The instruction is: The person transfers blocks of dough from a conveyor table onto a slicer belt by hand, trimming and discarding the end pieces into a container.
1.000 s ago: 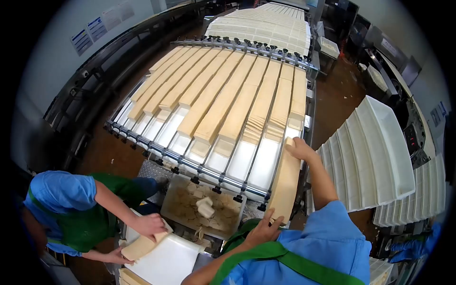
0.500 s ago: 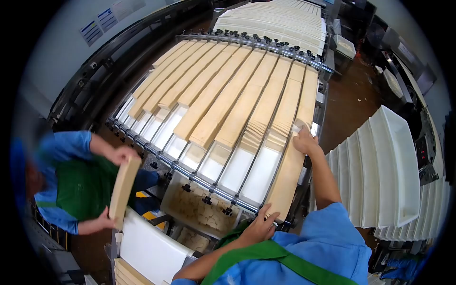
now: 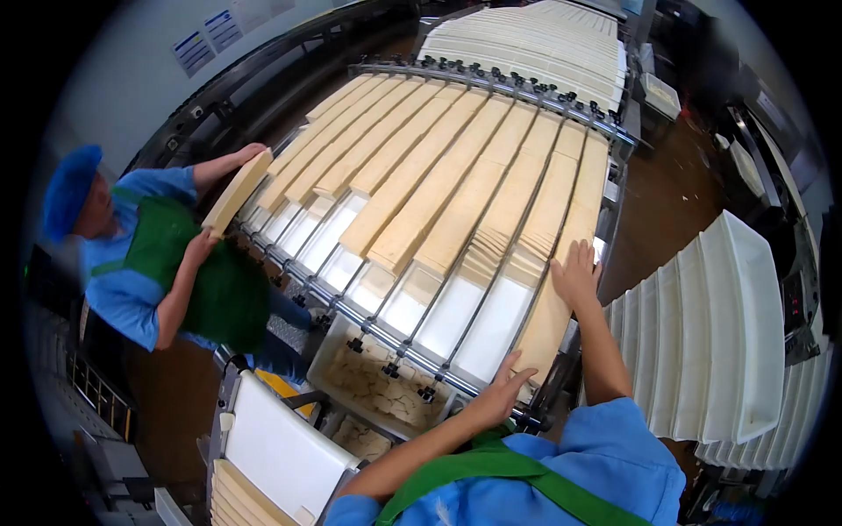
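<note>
A long pale beige block (image 3: 548,329) of what looks like thin layered sheets lies in the rightmost lane of a rack (image 3: 474,346) with metal divider rods. My left hand (image 3: 495,399) is at its near end, palm and thumb against it and fingers spread. Farther up the same block, my right hand (image 3: 576,276) rests flat on top with fingers extended. Neither hand is wrapped around it. Several similar blocks (image 3: 456,206) fill the lanes to the left, some with fanned layers at their near ends.
At left, a co-worker (image 3: 167,254) in a green apron holds a shorter block (image 3: 237,195) at the rack's left edge. A tub (image 3: 320,368) of broken pale pieces stands below the rack's front. White trays (image 3: 745,324) are stacked at right. A white board (image 3: 281,438) is at front left.
The block under my hands has slid forward along its lane. My right hand has gone from gripping its side to lying flat. The co-worker's block has moved up to the rack's left side.
</note>
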`<state>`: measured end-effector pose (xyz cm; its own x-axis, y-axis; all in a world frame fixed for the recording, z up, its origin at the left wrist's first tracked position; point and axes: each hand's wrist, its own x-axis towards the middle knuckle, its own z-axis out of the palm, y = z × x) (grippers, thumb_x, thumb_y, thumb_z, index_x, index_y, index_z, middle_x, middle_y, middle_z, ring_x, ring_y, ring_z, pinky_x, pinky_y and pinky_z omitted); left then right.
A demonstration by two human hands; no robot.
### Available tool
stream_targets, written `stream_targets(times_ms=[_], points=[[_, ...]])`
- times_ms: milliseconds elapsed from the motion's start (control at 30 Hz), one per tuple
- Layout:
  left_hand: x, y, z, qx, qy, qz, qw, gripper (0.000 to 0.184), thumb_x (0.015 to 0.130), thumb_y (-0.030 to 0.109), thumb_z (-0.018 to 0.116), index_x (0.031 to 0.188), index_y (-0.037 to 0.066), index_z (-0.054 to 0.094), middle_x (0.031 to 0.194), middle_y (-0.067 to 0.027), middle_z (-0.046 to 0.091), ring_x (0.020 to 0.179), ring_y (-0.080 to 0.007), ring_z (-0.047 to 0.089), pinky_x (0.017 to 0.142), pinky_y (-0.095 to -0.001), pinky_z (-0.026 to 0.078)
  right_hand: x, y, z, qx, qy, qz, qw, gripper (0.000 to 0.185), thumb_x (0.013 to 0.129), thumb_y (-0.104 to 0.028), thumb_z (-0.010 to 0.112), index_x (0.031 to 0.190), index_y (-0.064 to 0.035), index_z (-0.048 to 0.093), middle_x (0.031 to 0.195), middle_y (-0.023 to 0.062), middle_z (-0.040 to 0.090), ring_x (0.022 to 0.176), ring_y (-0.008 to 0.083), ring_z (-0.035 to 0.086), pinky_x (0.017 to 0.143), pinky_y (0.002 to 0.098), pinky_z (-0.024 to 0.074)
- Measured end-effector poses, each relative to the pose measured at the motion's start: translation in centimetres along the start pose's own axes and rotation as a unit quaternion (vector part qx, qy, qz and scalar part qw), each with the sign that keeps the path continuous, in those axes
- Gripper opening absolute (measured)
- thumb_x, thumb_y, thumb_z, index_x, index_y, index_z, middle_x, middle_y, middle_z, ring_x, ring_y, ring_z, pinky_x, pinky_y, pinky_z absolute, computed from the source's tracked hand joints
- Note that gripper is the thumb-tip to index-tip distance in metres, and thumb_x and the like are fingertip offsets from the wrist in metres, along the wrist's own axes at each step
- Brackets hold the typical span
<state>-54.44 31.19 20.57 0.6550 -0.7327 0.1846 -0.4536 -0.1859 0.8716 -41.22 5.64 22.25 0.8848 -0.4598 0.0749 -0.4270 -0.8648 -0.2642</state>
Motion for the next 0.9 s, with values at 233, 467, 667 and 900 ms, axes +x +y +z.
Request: stream_targets(times_ms=[233, 467, 667, 900], points=[[-6.0, 1.5, -5.5, -0.031, 0.154, -0.088, 0.984, 0.060, 0.077, -0.008, 0.044, 0.134, 0.009, 0.041, 0.140, -0.0230, 0.026, 0.123, -0.0428, 0.040, 0.101, -0.0396, 0.037, -1.0, -2.6, 1.2, -0.030, 0.045, -0.029, 0.998, 0.067, 0.090, -0.042, 0.050, 0.141, -0.0031, 0.033, 0.149, 0.0204, 0.027, 0.140, 0.0380, 0.020, 0.108, 0.0589, 0.0149], [-16.8, -1.5, -8.2, -0.058, 0.389, -0.143, 0.908, 0.056, 0.080, 0.002, 0.053, 0.135, 0.005, 0.039, 0.140, -0.0196, 0.028, 0.133, -0.0359, 0.030, 0.109, -0.0406, 0.026, -8.0, -13.0, 6.2, 0.131, 0.066, -0.279, 0.949, 0.060, 0.085, -0.030, 0.060, 0.137, -0.0067, 0.040, 0.141, 0.0162, 0.041, 0.133, 0.0384, 0.030, 0.105, 0.0560, 0.0211], [-27.7, -2.4, -7.7, 0.054, 0.589, -0.302, 0.748, 0.045, 0.084, 0.009, 0.061, 0.127, 0.007, 0.047, 0.135, -0.0217, 0.034, 0.129, -0.0373, 0.034, 0.106, -0.0398, 0.031, -17.0, -24.2, 7.1, 0.203, -0.037, -0.460, 0.864, 0.024, 0.084, -0.017, 0.063, 0.105, -0.0082, 0.055, 0.127, 0.0104, 0.053, 0.132, 0.0344, 0.034, 0.105, 0.0504, 0.0204], [-46.2, -1.3, -4.6, 0.265, 0.696, -0.549, 0.379, 0.061, 0.077, 0.017, 0.071, 0.127, -0.002, 0.041, 0.130, -0.0271, 0.037, 0.121, -0.0416, 0.038, 0.100, -0.0443, 0.035, -27.5, -32.8, 11.7, 0.194, -0.158, -0.577, 0.777, 0.017, 0.087, -0.022, 0.058, 0.083, -0.0072, 0.064, 0.128, 0.0104, 0.053, 0.129, 0.0333, 0.037, 0.103, 0.0516, 0.0199]])
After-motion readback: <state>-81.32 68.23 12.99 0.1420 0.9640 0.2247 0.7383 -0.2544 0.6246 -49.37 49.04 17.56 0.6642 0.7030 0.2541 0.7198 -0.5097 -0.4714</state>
